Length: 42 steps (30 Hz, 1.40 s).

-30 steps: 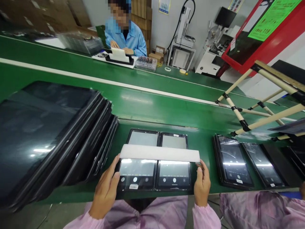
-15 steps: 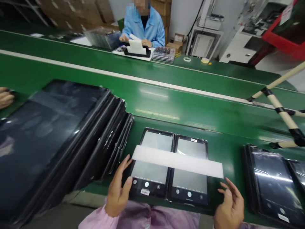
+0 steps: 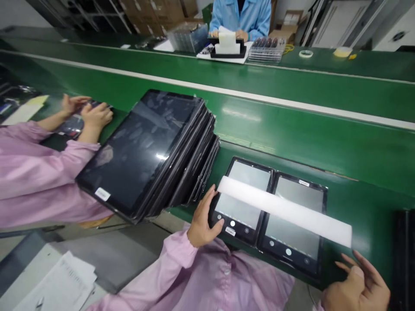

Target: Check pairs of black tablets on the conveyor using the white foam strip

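Note:
Two tablets lie side by side on the green bench, the left tablet point(image 3: 241, 207) and the right tablet point(image 3: 295, 222), both with lit pale screens. Across both rests a white foam strip point(image 3: 285, 209). My left hand point(image 3: 204, 222) is at the left tablet's left edge, fingers spread, thumb over its lower corner and fingertips close to the strip's left end. Just off the strip's right end is my right hand point(image 3: 359, 280), its fingers apart and nothing visible in it.
A stepped stack of dark tablets point(image 3: 145, 147) stands on my left. Beyond it a co-worker's hands point(image 3: 94, 114) hold a dark item. Across the bench sits a person in blue point(image 3: 241, 19) behind clear trays point(image 3: 267, 49). Papers point(image 3: 58, 285) lie low on the left.
My view has swung left, showing the co-worker's arms and the whole stack. Both hands stay about the same beside the tablets and foam strip.

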Tool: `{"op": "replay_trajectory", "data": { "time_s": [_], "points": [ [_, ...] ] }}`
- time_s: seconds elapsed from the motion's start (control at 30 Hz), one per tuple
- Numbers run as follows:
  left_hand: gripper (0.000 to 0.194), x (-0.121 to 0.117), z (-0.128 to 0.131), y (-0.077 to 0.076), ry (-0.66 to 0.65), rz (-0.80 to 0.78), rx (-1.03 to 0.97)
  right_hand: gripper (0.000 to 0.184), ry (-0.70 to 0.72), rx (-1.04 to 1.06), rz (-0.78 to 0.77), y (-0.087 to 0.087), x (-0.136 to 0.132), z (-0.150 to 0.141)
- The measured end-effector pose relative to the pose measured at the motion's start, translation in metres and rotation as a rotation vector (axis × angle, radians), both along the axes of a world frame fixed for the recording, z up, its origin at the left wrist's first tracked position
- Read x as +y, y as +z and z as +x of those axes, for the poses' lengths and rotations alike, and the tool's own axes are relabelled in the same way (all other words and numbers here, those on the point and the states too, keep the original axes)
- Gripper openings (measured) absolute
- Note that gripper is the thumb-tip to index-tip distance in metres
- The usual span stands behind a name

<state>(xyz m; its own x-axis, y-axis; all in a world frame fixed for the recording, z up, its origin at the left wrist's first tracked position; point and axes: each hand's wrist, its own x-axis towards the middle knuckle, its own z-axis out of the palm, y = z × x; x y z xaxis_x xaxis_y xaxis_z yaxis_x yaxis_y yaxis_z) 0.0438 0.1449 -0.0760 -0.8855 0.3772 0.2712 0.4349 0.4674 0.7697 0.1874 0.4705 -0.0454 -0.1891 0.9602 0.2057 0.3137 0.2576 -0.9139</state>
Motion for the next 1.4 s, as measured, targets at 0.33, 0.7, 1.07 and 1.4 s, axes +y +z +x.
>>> {"op": "replay_trajectory", "data": {
  "time_s": [0.33, 0.7, 1.07, 1.4],
  "points": [
    [0.11, 0.007, -0.003, -0.001, 0.003, -0.019, 0.047, 0.041, 0.101, 0.04, 0.122, -0.013, 0.006, 0.007],
    [0.099, 0.014, -0.005, 0.006, 0.026, -0.024, -0.003, 0.041, 0.129, 0.067, 0.168, -0.022, 0.011, 0.014],
    [0.058, 0.005, -0.007, -0.016, 0.09, 0.227, -0.01, 0.037, 0.181, 0.085, 0.121, -0.028, 0.015, 0.015],
    [0.056, 0.002, -0.002, -0.023, 0.119, 0.246, 0.002, 0.055, 0.381, 0.118, -0.191, -0.034, -0.024, 0.014]
  ]
}}
